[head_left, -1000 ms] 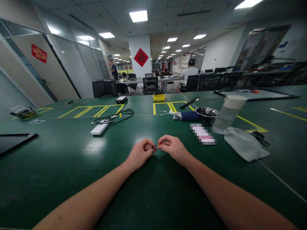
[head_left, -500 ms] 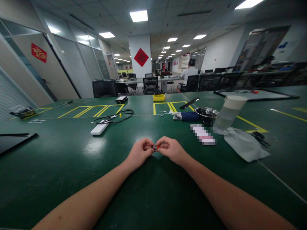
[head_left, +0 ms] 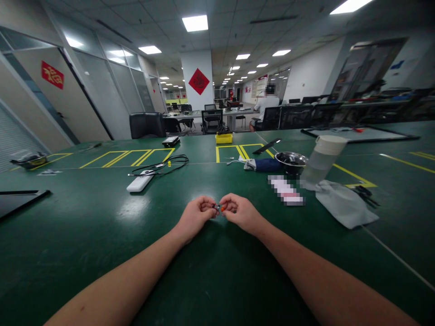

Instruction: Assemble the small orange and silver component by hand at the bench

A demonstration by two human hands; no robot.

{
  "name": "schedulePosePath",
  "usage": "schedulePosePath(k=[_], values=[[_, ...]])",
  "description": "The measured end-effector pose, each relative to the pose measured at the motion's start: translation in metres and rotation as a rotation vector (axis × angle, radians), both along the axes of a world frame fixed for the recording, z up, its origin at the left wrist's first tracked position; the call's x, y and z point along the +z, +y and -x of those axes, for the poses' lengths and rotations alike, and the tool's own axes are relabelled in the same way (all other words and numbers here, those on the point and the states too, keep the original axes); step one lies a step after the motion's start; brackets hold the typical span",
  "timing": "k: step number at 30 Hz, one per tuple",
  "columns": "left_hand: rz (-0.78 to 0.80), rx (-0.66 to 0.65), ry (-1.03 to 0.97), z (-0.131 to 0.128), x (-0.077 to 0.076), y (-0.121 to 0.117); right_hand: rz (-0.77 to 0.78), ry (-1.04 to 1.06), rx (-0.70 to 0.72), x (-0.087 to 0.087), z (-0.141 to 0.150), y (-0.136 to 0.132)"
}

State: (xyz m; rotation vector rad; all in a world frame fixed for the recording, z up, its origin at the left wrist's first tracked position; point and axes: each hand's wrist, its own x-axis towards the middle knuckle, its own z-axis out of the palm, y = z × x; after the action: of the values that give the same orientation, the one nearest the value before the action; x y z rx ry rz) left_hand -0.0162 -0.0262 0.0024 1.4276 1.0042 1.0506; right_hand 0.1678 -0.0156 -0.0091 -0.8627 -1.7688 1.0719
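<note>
Both my hands rest on the green table (head_left: 84, 226) in front of me, fingertips nearly touching. My left hand (head_left: 195, 217) is closed in a pinch on a small dark part (head_left: 215, 207). My right hand (head_left: 239, 212) pinches a small orange piece (head_left: 222, 208) right beside it. The two tiny parts meet between my fingertips; their exact shape is too small to make out.
A white power bank (head_left: 139, 182) with black cables (head_left: 163, 164) lies at back left. To the right stand a metal bowl (head_left: 291, 162), a clear lidded jar (head_left: 321, 158), a grey cloth (head_left: 343, 203) and a yellow bin (head_left: 224, 138). A person sits at a far desk (head_left: 267, 106).
My hands drew together so the small parts meet between my fingertips. A thin pin seen in my left fingers a second ago no longer shows. The view shifted slightly.
</note>
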Motion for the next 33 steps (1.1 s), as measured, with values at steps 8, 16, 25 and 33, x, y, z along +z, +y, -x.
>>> schedulePosePath(k=[8,16,25,33], values=[[-0.040,-0.077,0.104,0.001,0.000,0.000,-0.075,-0.107,0.018,-0.001,-0.002,0.000],[-0.064,-0.142,0.223,0.003,0.003,0.000,-0.141,-0.168,-0.005,0.003,-0.005,0.000],[-0.014,-0.110,0.083,0.002,0.000,0.000,-0.291,-0.220,0.003,0.007,-0.003,-0.005],[-0.028,-0.181,0.014,0.000,-0.001,-0.001,-0.241,-0.207,-0.094,0.009,-0.002,-0.008]])
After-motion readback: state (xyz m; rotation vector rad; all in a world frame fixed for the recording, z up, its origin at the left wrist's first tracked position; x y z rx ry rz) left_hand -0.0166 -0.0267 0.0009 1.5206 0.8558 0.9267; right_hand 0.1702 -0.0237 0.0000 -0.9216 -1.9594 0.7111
